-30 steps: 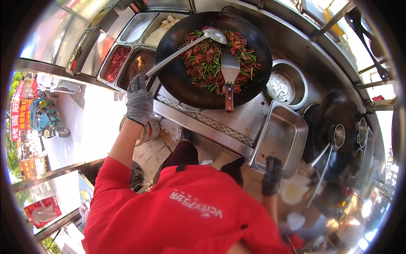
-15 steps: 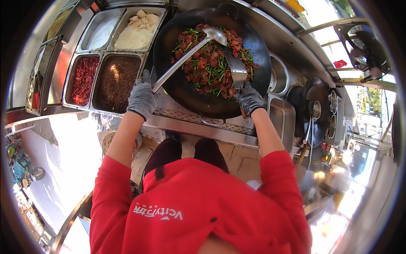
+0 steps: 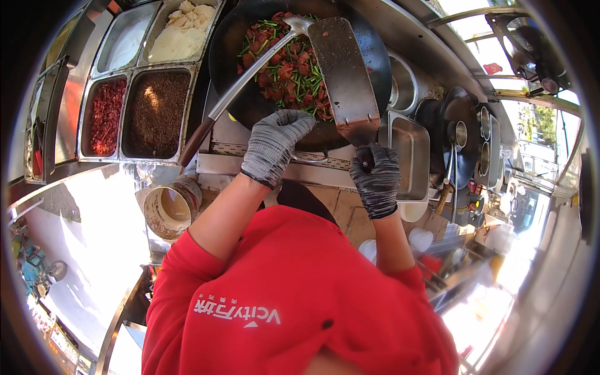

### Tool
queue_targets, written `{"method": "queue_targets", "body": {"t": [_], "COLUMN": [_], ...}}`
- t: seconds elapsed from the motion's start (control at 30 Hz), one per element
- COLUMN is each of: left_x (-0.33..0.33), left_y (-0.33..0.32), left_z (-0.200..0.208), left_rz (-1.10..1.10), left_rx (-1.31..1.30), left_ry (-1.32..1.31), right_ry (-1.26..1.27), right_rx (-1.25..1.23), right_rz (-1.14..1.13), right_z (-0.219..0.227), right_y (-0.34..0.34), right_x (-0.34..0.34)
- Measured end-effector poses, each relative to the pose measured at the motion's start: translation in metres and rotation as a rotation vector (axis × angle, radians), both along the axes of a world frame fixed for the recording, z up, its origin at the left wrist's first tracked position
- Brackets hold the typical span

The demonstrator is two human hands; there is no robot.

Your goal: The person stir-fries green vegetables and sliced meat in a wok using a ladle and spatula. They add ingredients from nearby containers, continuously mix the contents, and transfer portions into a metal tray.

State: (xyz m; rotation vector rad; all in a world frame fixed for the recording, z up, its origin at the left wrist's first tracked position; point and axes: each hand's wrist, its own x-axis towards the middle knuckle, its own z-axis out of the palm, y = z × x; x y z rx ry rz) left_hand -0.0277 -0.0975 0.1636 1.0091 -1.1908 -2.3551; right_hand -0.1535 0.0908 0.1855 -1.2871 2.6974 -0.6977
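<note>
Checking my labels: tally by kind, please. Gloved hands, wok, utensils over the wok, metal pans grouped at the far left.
Gloved hands: 2 (left hand, right hand)
Wok: 1
Ladle: 1
Spatula: 1
Metal pans: 4
Total: 9

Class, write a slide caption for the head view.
Gloved right hand grips a broad spatula over a wok of red-and-green food.
</note>
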Motion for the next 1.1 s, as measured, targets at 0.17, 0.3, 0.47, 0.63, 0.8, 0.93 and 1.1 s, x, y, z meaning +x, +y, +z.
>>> {"method": "queue_targets", "body": {"t": [0.17, 0.3, 0.47, 0.63, 0.8, 0.93, 1.1], "left_x": [-0.019, -0.035, -0.007, 0.128, 0.213, 0.214, 0.144], "left_y": [0.002, 0.01, -0.003, -0.042, -0.061, -0.064, -0.071], "left_z": [0.025, 0.021, 0.007, 0.009, -0.046, -0.05, -0.026], "left_rz": [0.026, -0.033, -0.007, -0.319, -0.125, 0.229, -0.02], "left_rx": [0.088, -0.22, -0.484, -0.421, -0.4, -0.727, -1.642], "left_ry": [-0.045, -0.115, -0.15, -0.235, -0.632, -0.639, -0.853], "right_ry": [0.073, 0.145, 0.083, -0.369, -0.898, -1.18, -1.178], "right_rx": [-0.081, -0.038, -0.117, -0.066, -0.138, -0.054, 0.144], "right_rz": [-0.01, 0.041, 0.14, 0.033, 0.002, 0.068, -0.28], "right_z": [0.01, 0.004, -0.009, 0.009, 0.033, 0.022, 0.027], "right_y": [0.0, 0.009, 0.026, 0.045, 0.053, 0.039, 0.016], "right_x": [-0.003, -0.009, -0.027, -0.046, -0.05, -0.067, -0.141]}}
